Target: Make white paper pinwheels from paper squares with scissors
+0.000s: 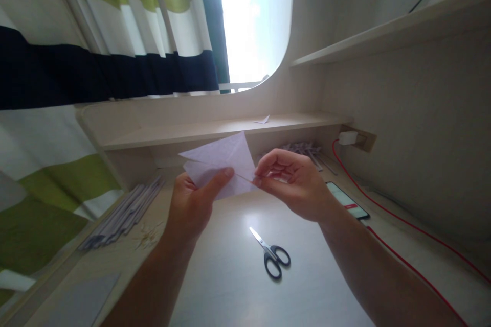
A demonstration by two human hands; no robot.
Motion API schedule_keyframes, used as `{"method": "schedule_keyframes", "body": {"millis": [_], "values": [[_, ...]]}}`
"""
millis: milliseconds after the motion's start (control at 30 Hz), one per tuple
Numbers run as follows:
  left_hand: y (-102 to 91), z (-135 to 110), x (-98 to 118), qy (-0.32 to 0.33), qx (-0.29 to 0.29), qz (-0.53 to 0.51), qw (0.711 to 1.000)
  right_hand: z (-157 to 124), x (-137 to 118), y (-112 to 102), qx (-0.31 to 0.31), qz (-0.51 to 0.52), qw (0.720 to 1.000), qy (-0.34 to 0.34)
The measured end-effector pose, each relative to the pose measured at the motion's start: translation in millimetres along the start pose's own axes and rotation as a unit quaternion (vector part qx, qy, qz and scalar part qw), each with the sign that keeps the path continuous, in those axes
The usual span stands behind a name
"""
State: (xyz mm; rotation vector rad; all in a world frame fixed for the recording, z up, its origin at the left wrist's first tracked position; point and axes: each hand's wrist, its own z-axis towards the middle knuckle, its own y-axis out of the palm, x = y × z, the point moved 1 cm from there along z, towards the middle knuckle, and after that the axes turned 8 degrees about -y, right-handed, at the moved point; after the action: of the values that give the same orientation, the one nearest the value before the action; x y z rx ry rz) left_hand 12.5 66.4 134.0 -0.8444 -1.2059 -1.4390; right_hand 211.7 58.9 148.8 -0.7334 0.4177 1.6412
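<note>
A folded sheet of pale lilac paper (233, 156) with pointed flaps is held up above the desk. My left hand (195, 196) is closed on its lower left part, the thumb pressed flat on the front. My right hand (293, 181) is closed in a pinch at the paper's right edge. From its fingertips a thin toothpick (244, 178) lies across the paper towards my left thumb. Whether those fingertips also grip the paper's edge I cannot tell. Below the hands, scissors (271, 255) with black handles lie on the desk, blades pointing away and slightly left.
Rolled paper sticks (125, 212) and loose toothpicks (148, 235) lie at left, a flat grey sheet (82, 301) nearer. More paper pieces (303, 149) lie at the back right. A phone (347, 200) and red cable (378, 204) are at right. A small folded paper (263, 120) sits on the shelf.
</note>
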Motion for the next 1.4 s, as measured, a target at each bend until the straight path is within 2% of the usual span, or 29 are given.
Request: {"method": "schedule_keyframes", "body": {"millis": [500,733,1000,1400], "values": [[3.4,-2.1,-1.8,-0.011,0.004,-0.029,1.000,-1.2,-1.4,0.3,-0.029,-0.028,0.999,0.026],[8.5,-4.8,-2.0,-0.009,0.011,-0.028,0.999,-2.3,-0.9,0.2,-0.010,-0.028,0.999,0.026],[-4.4,4.0,4.9,-0.031,-0.043,-0.015,0.998,-3.2,4.5,0.1,-0.009,-0.042,0.999,0.019],[-12.6,13.1,-0.3,-0.036,-0.046,0.020,0.998,-3.5,12.3,6.0,-0.027,-0.040,0.998,0.034]]}}
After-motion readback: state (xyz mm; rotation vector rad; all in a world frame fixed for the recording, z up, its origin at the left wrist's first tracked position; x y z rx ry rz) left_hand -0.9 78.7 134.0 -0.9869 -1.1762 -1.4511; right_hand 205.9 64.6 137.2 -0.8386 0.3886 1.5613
